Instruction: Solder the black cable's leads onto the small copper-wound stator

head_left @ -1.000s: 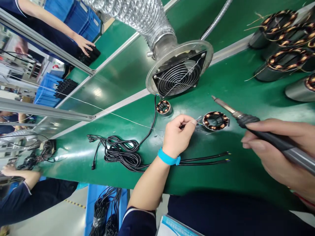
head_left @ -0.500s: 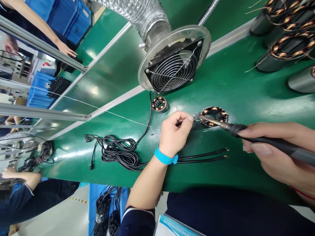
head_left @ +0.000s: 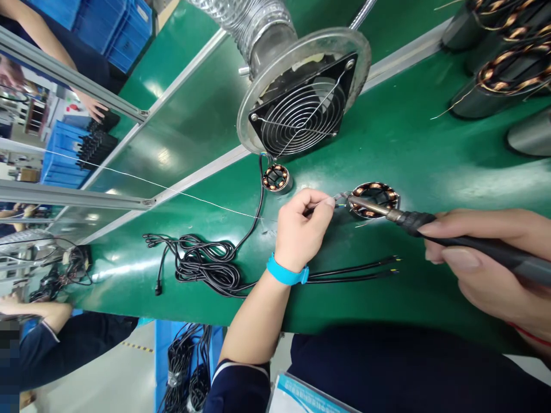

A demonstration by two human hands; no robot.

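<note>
Stator (head_left: 373, 199) just beyond left hand (head_left: 302, 229) (pinching wire), right hand (head_left: 486, 264) gripping soldering iron (head_left: 430, 226).

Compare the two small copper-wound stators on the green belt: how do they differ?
The right stator looks larger and flatter; the left stator is smaller. The soldering iron in the right hand has its tip at the right stator, where the left hand pinches wire; the left stator lies untouched below the fan. Both have copper coils in a ring.

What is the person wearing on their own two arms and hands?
Both hands are bare, without gloves. The left hand has a bright blue wristband at the wrist, and a dark navy sleeve with a pale edge begins near the elbow. The right hand shows a thin red cord at the wrist.
</note>
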